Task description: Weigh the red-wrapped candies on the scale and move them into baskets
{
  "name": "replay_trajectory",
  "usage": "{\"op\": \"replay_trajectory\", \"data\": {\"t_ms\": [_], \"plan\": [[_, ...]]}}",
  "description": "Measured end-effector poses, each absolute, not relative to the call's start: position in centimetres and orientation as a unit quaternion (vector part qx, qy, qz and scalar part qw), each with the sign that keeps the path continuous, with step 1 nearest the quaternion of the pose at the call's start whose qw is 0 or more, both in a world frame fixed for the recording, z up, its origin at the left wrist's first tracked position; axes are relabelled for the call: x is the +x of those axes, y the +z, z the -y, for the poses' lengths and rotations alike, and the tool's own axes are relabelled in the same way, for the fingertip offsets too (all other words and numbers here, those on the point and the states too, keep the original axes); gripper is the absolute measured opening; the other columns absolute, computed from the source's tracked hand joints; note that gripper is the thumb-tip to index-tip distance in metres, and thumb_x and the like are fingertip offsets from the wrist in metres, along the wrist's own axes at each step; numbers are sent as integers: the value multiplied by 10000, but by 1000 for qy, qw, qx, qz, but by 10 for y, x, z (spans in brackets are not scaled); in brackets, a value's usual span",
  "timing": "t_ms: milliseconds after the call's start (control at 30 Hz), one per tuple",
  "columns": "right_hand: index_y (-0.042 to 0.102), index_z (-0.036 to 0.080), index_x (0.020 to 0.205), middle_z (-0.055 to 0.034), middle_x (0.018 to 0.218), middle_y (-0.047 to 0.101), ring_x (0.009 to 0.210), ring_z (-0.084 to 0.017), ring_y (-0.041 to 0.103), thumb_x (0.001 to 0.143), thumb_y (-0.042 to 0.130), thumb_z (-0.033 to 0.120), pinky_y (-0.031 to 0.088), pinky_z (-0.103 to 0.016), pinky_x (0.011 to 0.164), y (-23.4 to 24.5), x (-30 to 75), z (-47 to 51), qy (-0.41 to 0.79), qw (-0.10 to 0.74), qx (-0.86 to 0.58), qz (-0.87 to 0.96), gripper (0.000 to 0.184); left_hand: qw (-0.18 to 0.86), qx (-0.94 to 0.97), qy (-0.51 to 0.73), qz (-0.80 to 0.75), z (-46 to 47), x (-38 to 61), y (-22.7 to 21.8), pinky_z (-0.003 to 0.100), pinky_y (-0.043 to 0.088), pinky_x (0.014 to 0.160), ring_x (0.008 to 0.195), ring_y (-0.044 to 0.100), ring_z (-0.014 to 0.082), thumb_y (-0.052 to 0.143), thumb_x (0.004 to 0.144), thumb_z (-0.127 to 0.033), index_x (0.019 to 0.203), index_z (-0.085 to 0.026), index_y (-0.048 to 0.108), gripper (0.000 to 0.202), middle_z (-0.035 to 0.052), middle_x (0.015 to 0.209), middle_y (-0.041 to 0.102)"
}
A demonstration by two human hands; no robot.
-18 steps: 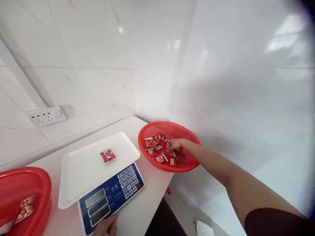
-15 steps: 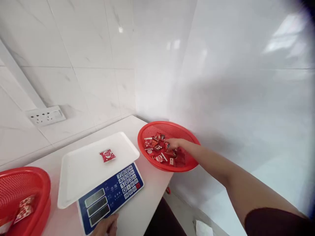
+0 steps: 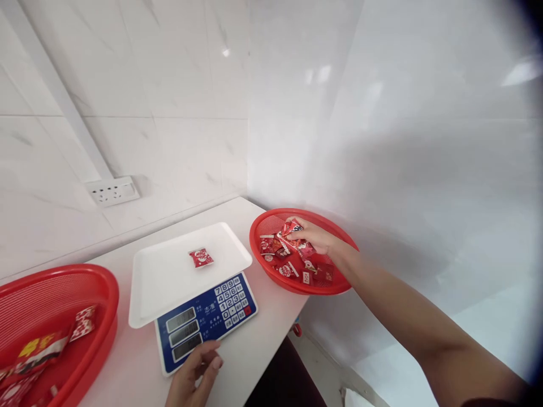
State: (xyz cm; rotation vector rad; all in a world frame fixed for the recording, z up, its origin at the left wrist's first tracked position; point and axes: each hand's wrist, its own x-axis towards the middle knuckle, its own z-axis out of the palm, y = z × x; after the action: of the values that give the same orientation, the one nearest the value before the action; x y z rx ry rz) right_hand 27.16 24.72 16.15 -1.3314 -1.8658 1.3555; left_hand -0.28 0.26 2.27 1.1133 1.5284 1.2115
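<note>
My right hand [image 3: 316, 234] is over the right red basket [image 3: 348, 271], closed around a few red snack packets [image 3: 291, 230]. More red packets [image 3: 289, 269] lie in the basket below it. My left hand [image 3: 193, 376] is at the front edge of the electronic scale [image 3: 212, 305], near its displays, fingers loosely curled and apart, with nothing in them. On the scale's white tray [image 3: 163, 282] lies a single small red packet [image 3: 201, 258].
At the left stands another red basket [image 3: 111, 305] holding larger packets [image 3: 46, 347]. Both baskets and the scale share a white table [image 3: 271, 328] in a wall corner. A wall socket [image 3: 112, 192] sits above it. Below the table's right edge, the floor shows.
My right hand has lifted packets up from the pile. My left hand has come further into view, its fingers spreading apart. The whole view has shifted left.
</note>
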Motion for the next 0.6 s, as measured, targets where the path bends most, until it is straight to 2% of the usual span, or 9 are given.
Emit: {"op": "replay_trajectory", "data": {"t_ms": [100,167,200,267,367,433,533,600], "plan": [[412,279,1035,45,806,605,633,-127,611,662,664,242,497,-245,552,160,239,-203,629,250,-368,638,452,567,402,512,-504,-5,7,44,349,511,758,995,571,246,598,739,-550,1233,-281,458,580,90,1122,586],[459,257,980,50,783,612,636,-121,598,648,678,215,474,-223,547,150,212,-169,642,187,-318,672,400,635,367,522,-435,-7,14,57,397,497,817,1144,487,280,602,733,-565,1335,-320,320,708,111,1325,445],[483,244,952,44,793,623,672,-129,602,645,677,193,473,-227,572,144,199,-152,634,135,-288,705,366,661,349,527,-405,-7,17,62,412,492,829,1164,474,291,613,723,-570,1358,-333,272,759,113,1364,401],[532,232,927,28,855,639,748,-142,603,654,631,137,471,-241,635,130,175,-120,592,73,-219,773,306,693,310,530,-377,-7,22,66,414,497,810,1090,537,285,665,702,-526,1373,-339,234,819,115,1339,427],[543,229,1013,-11,982,637,849,-168,597,694,574,131,464,-280,728,111,152,-89,523,66,-200,826,336,710,261,512,-407,-2,22,61,357,524,709,886,629,230,738,683,-389,1329,-277,337,768,101,1142,570],[502,220,1138,-53,1078,618,929,-202,584,699,597,169,458,-316,780,103,146,-80,498,58,-226,835,452,711,242,500,-432,3,18,56,319,533,636,788,639,195,732,700,-345,1282,-241,408,675,81,1024,612],[382,205,1321,-106,1242,542,1098,-254,517,676,673,253,414,-372,896,97,142,-78,487,29,-242,839,709,715,228,495,-438,8,11,52,301,538,566,645,623,143,701,733,-342,1275,-242,422,617,58,937,635],[333,206,1367,-115,1317,485,1175,-265,462,686,682,304,377,-390,952,95,140,-79,485,28,-248,838,772,710,215,508,-437,9,8,50,305,541,546,601,613,133,697,736,-339,1274,-240,425,611,53,910,641]]}}
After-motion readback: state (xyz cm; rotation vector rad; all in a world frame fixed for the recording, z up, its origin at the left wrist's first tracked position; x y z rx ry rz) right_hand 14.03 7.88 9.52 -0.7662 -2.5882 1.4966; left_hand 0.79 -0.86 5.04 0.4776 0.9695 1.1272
